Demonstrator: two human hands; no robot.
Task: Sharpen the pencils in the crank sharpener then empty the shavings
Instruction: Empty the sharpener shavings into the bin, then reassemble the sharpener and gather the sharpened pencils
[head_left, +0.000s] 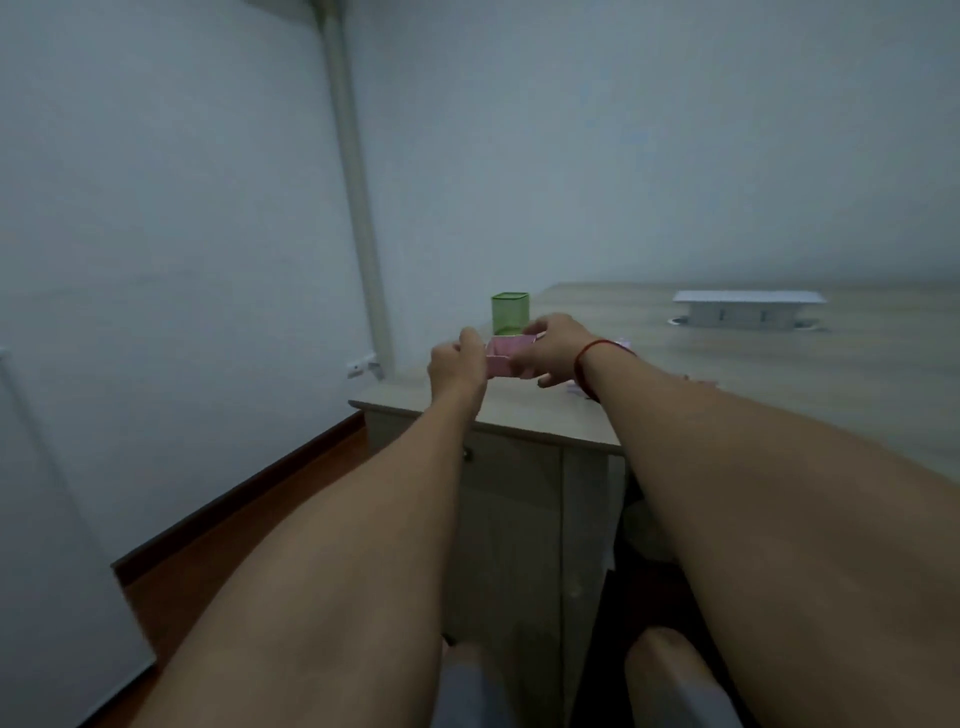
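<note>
Just in front of the green pen holder (510, 313), a pink box (506, 358) is held above the desk corner. It is probably the sharpener's shavings tray, though blur prevents certainty. The left hand (457, 364) grips one end and the right hand (550, 348) pinches the other. Recommendation: keep it level, open side up, until it is tipped out.

Dim, flat, bluish light fills the frame, with deep shadow under the pale wooden desk (779, 374). The left hand (457, 364), right hand (558, 351) and pink plastic box (506, 356) they hold look smeared; wide-angle distortion bows the white wall pipe (358, 182).
</note>
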